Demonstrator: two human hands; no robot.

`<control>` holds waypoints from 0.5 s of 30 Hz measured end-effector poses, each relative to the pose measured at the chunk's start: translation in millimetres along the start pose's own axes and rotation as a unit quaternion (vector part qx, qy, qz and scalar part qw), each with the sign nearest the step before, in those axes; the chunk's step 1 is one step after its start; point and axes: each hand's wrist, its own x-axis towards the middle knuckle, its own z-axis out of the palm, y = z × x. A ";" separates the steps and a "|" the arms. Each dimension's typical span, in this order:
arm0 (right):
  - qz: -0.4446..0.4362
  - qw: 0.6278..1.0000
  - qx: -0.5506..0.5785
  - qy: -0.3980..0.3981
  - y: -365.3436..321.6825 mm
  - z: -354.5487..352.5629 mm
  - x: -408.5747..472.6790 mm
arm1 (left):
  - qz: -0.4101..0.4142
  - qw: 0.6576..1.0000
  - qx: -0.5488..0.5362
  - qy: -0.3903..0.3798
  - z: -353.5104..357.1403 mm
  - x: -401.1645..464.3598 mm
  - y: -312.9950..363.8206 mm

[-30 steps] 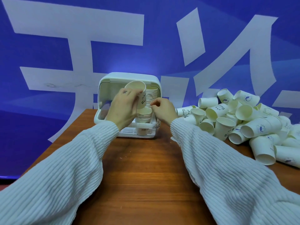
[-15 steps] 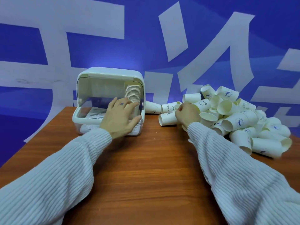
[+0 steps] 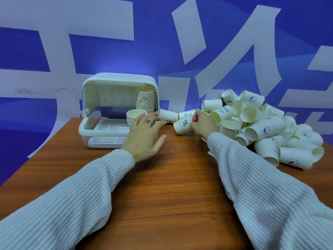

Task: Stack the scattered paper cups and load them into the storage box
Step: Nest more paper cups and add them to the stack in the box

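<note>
Our right hand (image 3: 202, 126) now grips a cup (image 3: 182, 124) off the pile (image 3: 270, 127); left hand (image 3: 144, 134) hovers relaxed by the box (image 3: 86, 129); yanking could topple things.

Both arms wear a white knitted jumper with fine ribs running along each sleeve. The left sleeve (image 3: 68, 193) enters from about 8 o'clock and ends in a thick ribbed cuff (image 3: 124, 159) gathered at the wrist. The right sleeve (image 3: 266, 193) enters from about 4 o'clock, loose and baggy, with folds bunched above its cuff (image 3: 219, 141). The left hand (image 3: 144, 134) is bare and carries a small dark blue mark on its back. The right hand (image 3: 203, 124) is bare, with no ring or watch showing.
</note>
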 end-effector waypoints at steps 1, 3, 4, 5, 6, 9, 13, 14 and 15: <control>-0.002 0.999 0.049 0.006 -1.6 -3.1 -3.5 | 0.003 1.000 -0.005 0.006 -0.2 0.4 1.7; -0.021 0.990 0.143 0.007 -9.9 -12.7 -16.0 | 0.007 1.000 -0.013 0.015 -0.4 4.2 6.5; -0.038 0.981 0.188 -0.011 -15.0 -18.8 -24.7 | 0.005 1.000 -0.014 0.013 -0.8 7.4 10.4; -0.056 0.969 0.236 -0.040 -19.9 -25.4 -34.8 | -0.001 1.000 -0.014 -0.001 -1.5 10.8 15.7; -0.077 0.954 0.279 -0.075 -24.3 -32.4 -45.4 | -0.009 1.000 -0.017 -0.024 -2.2 14.0 21.8; -0.104 0.928 0.330 -0.136 -28.5 -46.7 -66.6 | -0.033 0.993 -0.036 -0.109 0.6 20.1 37.2; -0.066 0.990 0.121 0.030 -2.6 -54.9 -52.8 | -0.036 0.994 -0.039 -0.094 4.6 14.6 45.5; -0.069 0.997 0.001 0.047 7.2 -56.6 -48.4 | -0.037 0.995 -0.041 -0.086 4.3 13.3 46.8; -0.074 0.992 -0.099 0.033 16.4 -56.5 -44.1 | -0.035 0.995 -0.041 -0.083 3.9 12.3 47.4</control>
